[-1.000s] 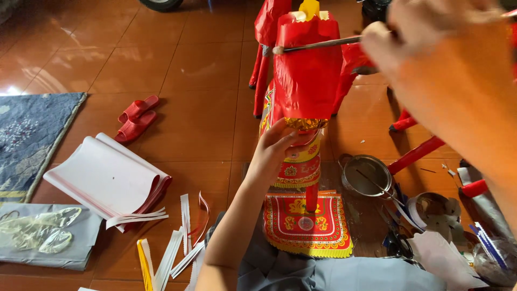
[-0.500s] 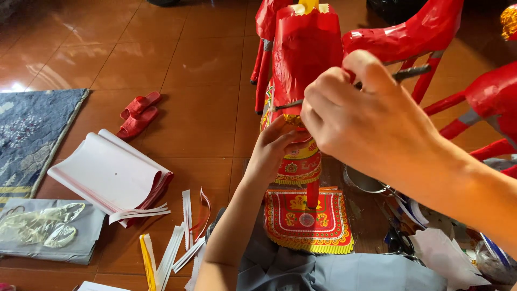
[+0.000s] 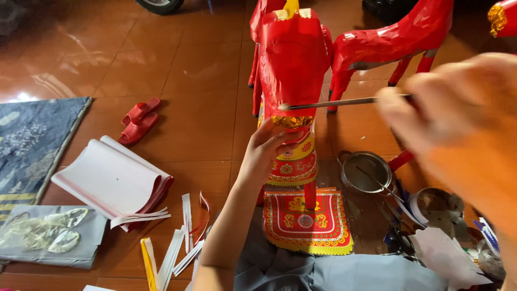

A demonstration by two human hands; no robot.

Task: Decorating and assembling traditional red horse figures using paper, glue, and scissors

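Observation:
A red paper horse figure (image 3: 293, 59) stands upright in front of me on thin red legs. My left hand (image 3: 266, 151) grips it low down, at a gold band above its red-and-yellow patterned skirt (image 3: 293, 164). My right hand (image 3: 458, 121), blurred and close to the camera at the right, holds a thin stick (image 3: 334, 102) whose tip touches the figure's red front. Under the figure lies a decorated red-and-gold paper sheet (image 3: 307, 221).
More red paper horses (image 3: 398, 37) stand behind. Two round tins (image 3: 366, 171) and clutter sit at the right. On the tiled floor to the left lie a stack of white-and-red paper (image 3: 110, 180), cut paper strips (image 3: 180, 240), red slippers (image 3: 139, 119) and a blue mat (image 3: 29, 143).
My right hand has swung back out to the right with the stick, after passing in front of the figure half a second ago. My left hand has kept its grip on the figure.

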